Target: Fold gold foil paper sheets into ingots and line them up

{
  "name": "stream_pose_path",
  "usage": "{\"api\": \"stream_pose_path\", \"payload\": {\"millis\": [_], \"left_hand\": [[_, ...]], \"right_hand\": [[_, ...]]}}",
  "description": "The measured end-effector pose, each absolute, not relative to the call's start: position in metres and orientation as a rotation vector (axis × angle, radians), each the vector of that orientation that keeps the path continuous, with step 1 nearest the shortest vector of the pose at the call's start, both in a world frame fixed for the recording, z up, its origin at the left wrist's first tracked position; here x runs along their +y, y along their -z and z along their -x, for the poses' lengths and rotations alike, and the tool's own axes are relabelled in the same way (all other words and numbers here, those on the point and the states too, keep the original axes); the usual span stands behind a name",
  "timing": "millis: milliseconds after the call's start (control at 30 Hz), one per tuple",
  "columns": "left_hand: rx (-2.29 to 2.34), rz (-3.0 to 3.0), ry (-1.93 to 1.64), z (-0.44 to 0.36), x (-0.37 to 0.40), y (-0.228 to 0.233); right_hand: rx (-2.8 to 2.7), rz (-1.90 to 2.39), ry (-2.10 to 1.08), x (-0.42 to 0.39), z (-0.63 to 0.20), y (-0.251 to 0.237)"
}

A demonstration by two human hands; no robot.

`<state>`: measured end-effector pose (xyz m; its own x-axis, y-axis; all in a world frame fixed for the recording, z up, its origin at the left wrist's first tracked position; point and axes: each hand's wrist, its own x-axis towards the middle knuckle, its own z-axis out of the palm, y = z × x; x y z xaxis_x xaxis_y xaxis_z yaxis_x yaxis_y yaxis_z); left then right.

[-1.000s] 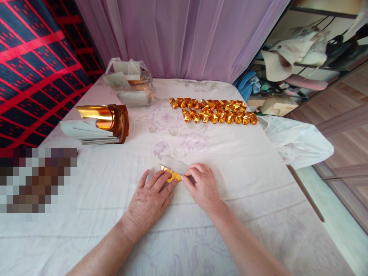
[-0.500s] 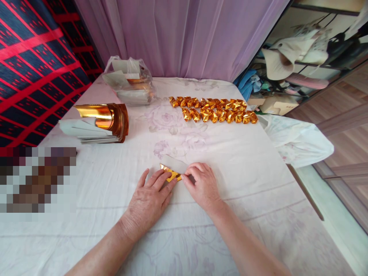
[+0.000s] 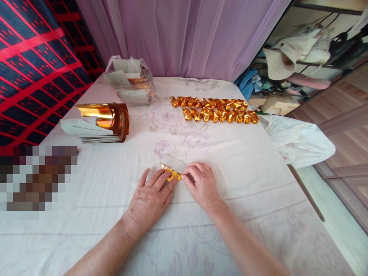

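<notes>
A small sheet of gold foil paper [image 3: 174, 176], folded with its shiny side partly showing, lies flat on the tablecloth between my hands. Its pale back edge reaches away from me. My left hand [image 3: 152, 191] rests flat over the paper's near left part, fingers spread and pressing it down. At the paper's right corner, the thumb and forefinger of my right hand [image 3: 202, 186] pinch it, the other fingers curled. Beyond my hands, two rows of folded gold foil pieces [image 3: 221, 115] stand on the table.
A stack of gold foil sheets [image 3: 110, 117] sits on the left of the table [image 3: 244, 161]. Behind it is a clear plastic bag [image 3: 132, 82] with more sheets. A white bag [image 3: 301, 140] lies past the right edge, near shelves holding hats. A purple curtain [image 3: 184, 38] hangs behind.
The pale back part of the foil paper looks lighter and its far edge thinner. Both hands stay almost in place, my right hand still pinching the corner.
</notes>
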<state>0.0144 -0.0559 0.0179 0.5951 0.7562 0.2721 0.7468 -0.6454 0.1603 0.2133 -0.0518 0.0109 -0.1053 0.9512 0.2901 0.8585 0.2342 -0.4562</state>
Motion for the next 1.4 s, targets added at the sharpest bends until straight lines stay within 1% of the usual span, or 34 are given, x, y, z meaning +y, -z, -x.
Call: {"api": "stream_pose_path", "payload": {"millis": [400,600,1000,1400], "left_hand": [[1.328,-2.806,-0.501,-0.015,-0.057,-0.018],[1.324,-2.797,-0.508,-0.015,-0.056,-0.019],[1.32,-2.799,-0.465,-0.015,-0.057,-0.022],[1.309,-2.859,-0.418,-0.018,-0.057,-0.022]], "right_hand": [[-2.047,1.705,-0.263,-0.054,-0.208,-0.017],[-1.961,1.728,-0.31,-0.054,-0.206,-0.015],[-1.865,1.623,-0.416,-0.049,-0.214,-0.008],[-1.896,1.608,-0.361,-0.05,-0.214,-0.006]]}}
